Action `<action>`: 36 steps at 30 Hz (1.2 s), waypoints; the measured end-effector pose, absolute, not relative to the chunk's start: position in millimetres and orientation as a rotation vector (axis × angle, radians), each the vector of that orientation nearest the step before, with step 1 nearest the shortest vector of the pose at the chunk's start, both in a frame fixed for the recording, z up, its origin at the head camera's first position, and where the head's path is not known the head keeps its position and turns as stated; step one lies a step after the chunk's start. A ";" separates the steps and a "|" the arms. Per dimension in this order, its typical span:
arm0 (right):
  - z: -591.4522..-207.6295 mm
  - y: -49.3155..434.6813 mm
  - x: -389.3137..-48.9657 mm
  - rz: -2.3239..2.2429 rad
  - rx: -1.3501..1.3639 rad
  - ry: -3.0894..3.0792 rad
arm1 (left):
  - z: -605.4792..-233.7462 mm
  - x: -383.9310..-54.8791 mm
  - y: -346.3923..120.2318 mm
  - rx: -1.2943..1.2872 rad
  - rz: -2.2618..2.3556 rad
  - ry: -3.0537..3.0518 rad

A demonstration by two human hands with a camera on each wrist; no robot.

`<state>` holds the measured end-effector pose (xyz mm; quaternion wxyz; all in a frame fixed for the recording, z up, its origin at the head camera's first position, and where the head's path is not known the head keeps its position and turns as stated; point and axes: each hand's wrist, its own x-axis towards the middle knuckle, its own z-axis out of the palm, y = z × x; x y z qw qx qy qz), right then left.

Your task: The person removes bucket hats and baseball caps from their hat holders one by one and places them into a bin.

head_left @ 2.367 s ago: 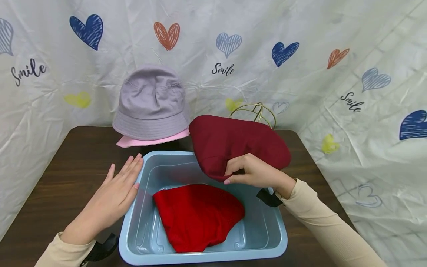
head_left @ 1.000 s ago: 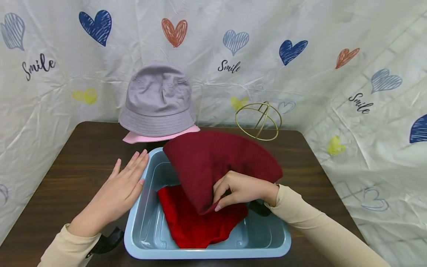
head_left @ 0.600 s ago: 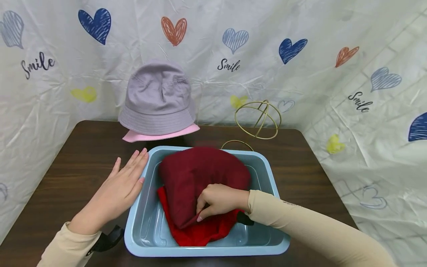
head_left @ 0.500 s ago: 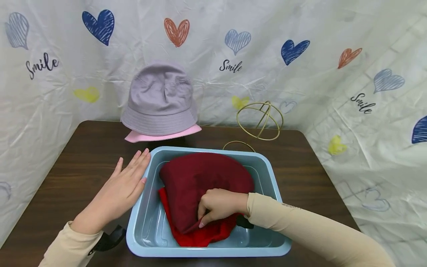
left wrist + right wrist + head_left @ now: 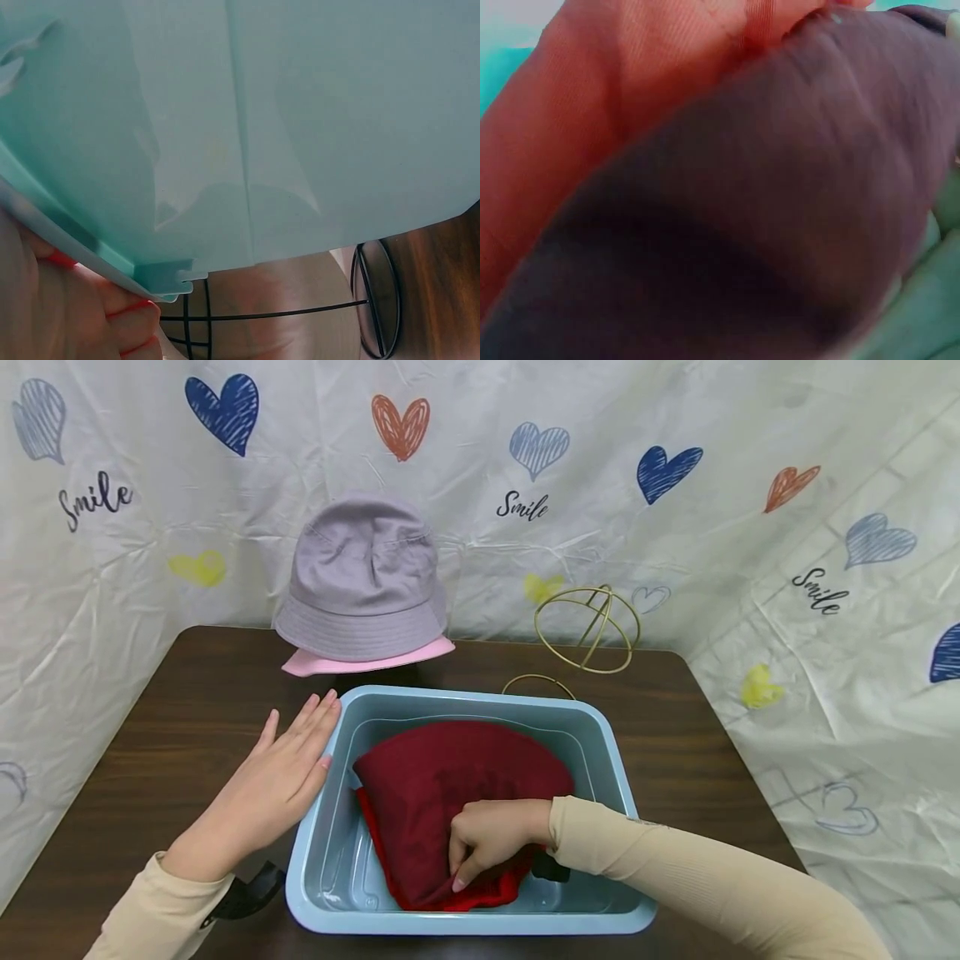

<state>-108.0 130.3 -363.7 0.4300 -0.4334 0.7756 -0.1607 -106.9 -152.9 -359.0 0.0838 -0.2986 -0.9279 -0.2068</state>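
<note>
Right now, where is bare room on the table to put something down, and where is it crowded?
Bare wood lies left of the left hand, and more lies right of the bin. The back is crowded by the hats and the wire stand. The bin holds two red hats under the right hand.

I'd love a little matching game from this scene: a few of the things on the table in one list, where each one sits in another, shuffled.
Things:
1. dark red hat
2. grey hat
3. gold wire stand
4. left hand

Places:
A. flat against the tub's outer left wall
B. bare, behind the tub
C. in the tub, on a bright red hat
D. stacked over a pink hat

Pairs: 1-C, 2-D, 3-B, 4-A
</note>
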 end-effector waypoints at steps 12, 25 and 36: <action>-343.1 126.7 -111.7 -0.582 -1.322 2.406 | -359.6 -107.4 -153.6 -0.897 -0.623 -2.764; -362.9 120.3 -102.3 -0.078 -1.268 2.548 | -359.1 -105.8 -151.7 -0.883 -0.639 -2.769; -393.5 100.7 -95.0 0.104 -1.076 2.376 | -358.7 -104.9 -150.7 -0.875 -0.668 -2.778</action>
